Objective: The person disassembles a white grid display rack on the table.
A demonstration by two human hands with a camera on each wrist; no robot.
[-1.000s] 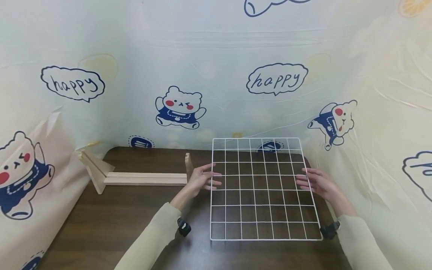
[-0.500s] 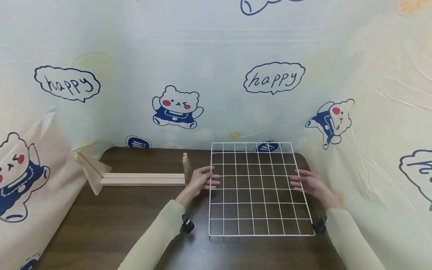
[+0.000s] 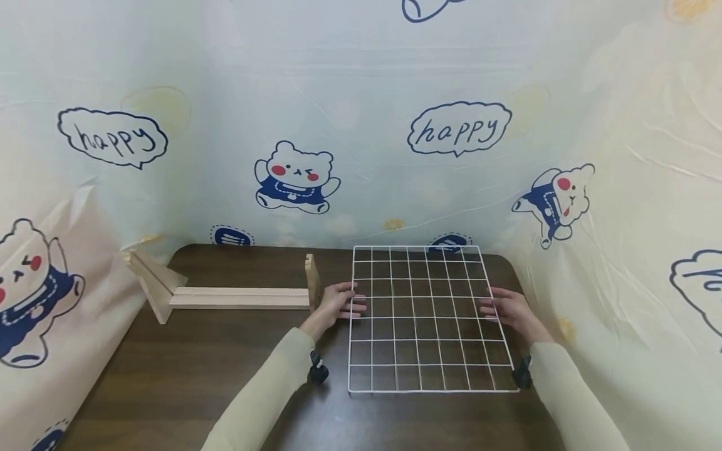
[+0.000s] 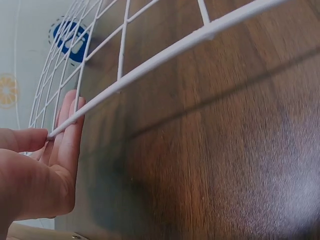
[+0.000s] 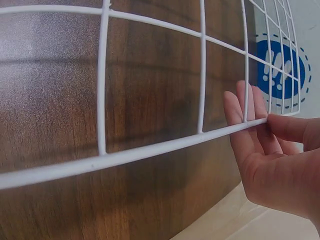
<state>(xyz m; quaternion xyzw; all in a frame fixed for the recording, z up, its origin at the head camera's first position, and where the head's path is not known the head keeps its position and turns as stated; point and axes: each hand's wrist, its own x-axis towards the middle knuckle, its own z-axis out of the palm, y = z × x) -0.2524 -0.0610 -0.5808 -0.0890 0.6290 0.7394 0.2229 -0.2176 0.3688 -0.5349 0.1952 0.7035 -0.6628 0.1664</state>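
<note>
A white wire grid panel (image 3: 415,317) is held by both hands over the dark wooden table. My left hand (image 3: 335,302) pinches its left rim, thumb on top and the other fingers under the wires, as the left wrist view shows at the hand (image 4: 42,172). On the opposite rim my right hand (image 3: 510,310) has the same hold; in the right wrist view its thumb presses the rim wire (image 5: 200,139) and the fingers spread beneath. Shadows apart from the wires lie on the tabletop (image 4: 200,150), so these rims sit above it.
To the left stands a pale wooden stand (image 3: 239,299), a long bar between two upright end pieces; its right end piece (image 3: 313,282) is close to my left hand. A printed cloth (image 3: 366,125) hangs behind the table and along both sides.
The panel looks a little smaller; its far edge has dropped in view and its right edge has shifted left. Both hands keep their hold, the right one moving left with the rim.
</note>
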